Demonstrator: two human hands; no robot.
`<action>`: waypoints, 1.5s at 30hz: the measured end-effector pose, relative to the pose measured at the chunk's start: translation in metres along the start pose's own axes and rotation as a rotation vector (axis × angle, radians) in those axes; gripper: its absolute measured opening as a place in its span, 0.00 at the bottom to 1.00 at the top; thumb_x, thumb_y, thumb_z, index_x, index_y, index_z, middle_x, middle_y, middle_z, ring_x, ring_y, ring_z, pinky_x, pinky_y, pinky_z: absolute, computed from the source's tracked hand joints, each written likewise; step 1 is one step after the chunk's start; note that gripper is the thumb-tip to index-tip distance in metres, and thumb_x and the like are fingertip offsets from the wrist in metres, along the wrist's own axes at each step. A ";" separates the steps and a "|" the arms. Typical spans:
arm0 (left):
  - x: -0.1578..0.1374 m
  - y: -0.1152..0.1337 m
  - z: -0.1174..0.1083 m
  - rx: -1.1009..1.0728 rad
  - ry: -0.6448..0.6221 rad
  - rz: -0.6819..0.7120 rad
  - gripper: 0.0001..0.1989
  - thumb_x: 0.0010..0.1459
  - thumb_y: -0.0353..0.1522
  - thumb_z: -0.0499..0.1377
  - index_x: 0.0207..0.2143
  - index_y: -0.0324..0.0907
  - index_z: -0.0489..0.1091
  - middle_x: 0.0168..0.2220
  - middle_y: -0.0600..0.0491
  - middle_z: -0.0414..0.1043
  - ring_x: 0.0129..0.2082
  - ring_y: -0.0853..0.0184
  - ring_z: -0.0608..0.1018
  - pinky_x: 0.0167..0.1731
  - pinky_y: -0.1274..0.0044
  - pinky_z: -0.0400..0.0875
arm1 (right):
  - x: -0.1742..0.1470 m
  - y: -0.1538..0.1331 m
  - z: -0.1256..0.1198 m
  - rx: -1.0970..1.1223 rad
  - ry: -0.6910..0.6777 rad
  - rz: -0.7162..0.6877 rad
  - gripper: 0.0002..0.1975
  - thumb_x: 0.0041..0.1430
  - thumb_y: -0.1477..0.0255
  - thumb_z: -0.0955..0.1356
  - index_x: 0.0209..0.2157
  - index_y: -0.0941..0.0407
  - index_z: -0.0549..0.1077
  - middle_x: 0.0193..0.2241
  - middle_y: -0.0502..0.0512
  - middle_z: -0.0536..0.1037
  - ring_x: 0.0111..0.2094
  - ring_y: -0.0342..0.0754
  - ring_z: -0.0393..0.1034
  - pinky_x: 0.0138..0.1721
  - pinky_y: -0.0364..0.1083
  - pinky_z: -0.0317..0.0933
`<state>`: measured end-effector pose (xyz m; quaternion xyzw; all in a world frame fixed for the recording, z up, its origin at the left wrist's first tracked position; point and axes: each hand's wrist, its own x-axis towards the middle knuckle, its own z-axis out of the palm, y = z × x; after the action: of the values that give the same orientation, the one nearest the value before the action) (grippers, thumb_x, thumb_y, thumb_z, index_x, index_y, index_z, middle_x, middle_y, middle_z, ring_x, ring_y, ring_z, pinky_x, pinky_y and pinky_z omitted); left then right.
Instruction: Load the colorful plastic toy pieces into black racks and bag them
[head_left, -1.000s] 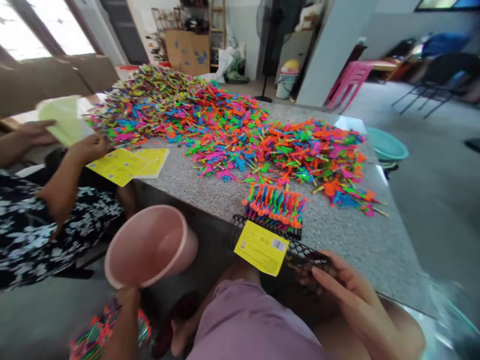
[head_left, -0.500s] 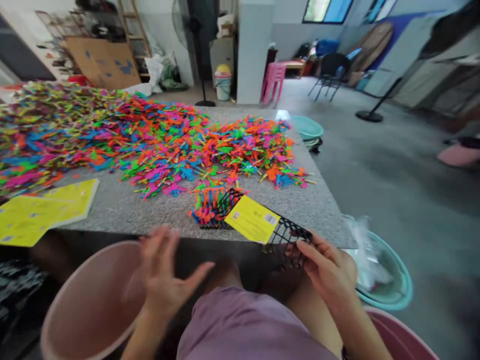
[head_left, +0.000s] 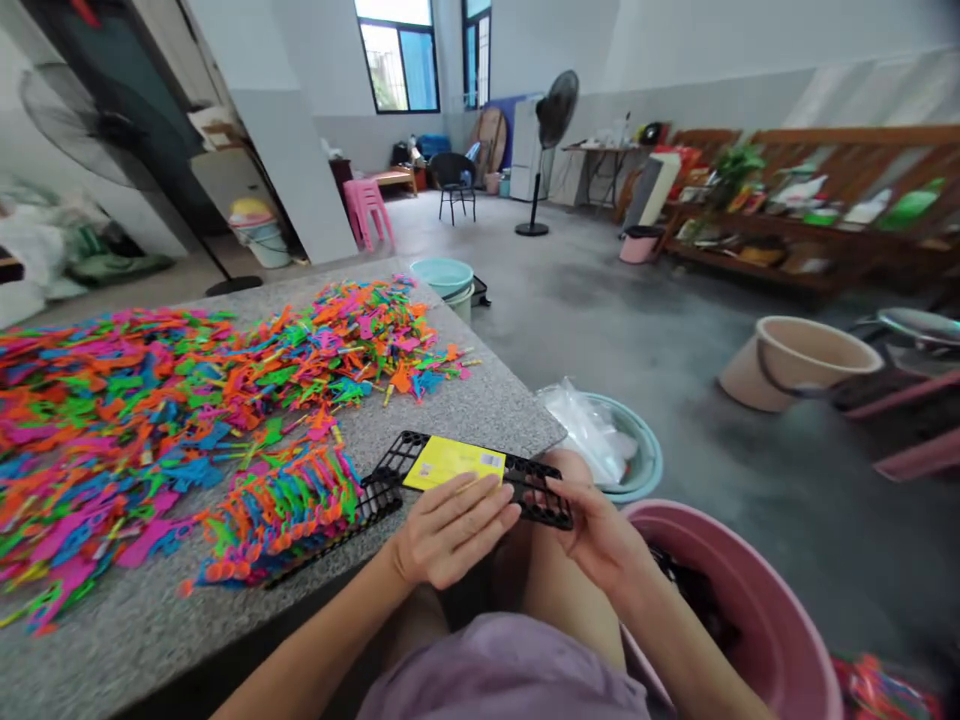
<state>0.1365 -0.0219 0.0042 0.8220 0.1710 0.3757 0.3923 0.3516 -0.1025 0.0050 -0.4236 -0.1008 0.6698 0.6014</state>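
Observation:
My right hand (head_left: pixel 604 535) grips the near end of a black plastic lattice rack (head_left: pixel 536 485), thumb on top. A yellow printed card (head_left: pixel 450 458) lies across the rack's middle. Fingers stretched out and close together, my left hand (head_left: pixel 454 530) lies flat over the card's lower edge. Left of it, on the stone-topped table (head_left: pixel 495 395), another black rack (head_left: pixel 382 503) is filled with a tight row of small colourful plastic pieces (head_left: pixel 289 500). A loose heap of similar pieces (head_left: pixel 180 380) spreads behind; their exact kind I cannot make out.
A pink tub (head_left: pixel 772 600) with dark items inside stands by my right leg. A teal basin (head_left: pixel 649 460) holding clear plastic bags (head_left: pixel 585 430) sits beyond the table corner. A beige bucket (head_left: pixel 795 360) and a standing fan (head_left: pixel 536 150) are on the floor farther off.
The view has swung right. My left hand has come from above the bucket onto the yellow card. My right hand keeps its hold on the rack.

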 end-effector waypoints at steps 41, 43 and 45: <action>0.003 -0.061 0.069 -0.662 0.208 -0.707 0.36 0.59 0.46 0.60 0.66 0.49 0.53 0.66 0.47 0.56 0.65 0.57 0.63 0.60 0.64 0.63 | 0.053 0.047 -0.015 -1.086 0.237 -0.799 0.23 0.66 0.60 0.59 0.57 0.54 0.68 0.53 0.58 0.75 0.55 0.52 0.68 0.57 0.52 0.62; -0.004 -0.056 0.082 -0.247 0.107 -0.507 0.38 0.61 0.42 0.59 0.68 0.46 0.48 0.68 0.44 0.53 0.65 0.56 0.62 0.61 0.63 0.62 | 0.071 0.022 -0.035 -0.877 0.530 -0.739 0.23 0.67 0.59 0.56 0.53 0.55 0.71 0.46 0.58 0.79 0.50 0.53 0.71 0.53 0.54 0.64; -0.013 -0.054 0.083 0.054 0.096 -0.413 0.32 0.64 0.40 0.56 0.67 0.45 0.51 0.63 0.43 0.62 0.60 0.59 0.70 0.57 0.65 0.68 | 0.101 0.004 -0.053 -0.778 0.566 -0.693 0.24 0.64 0.58 0.59 0.54 0.57 0.68 0.42 0.58 0.79 0.47 0.53 0.72 0.50 0.53 0.64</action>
<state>0.1916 -0.0377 -0.0782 0.7607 0.3644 0.3214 0.4304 0.3931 -0.0334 -0.0754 -0.7174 -0.3071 0.2092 0.5893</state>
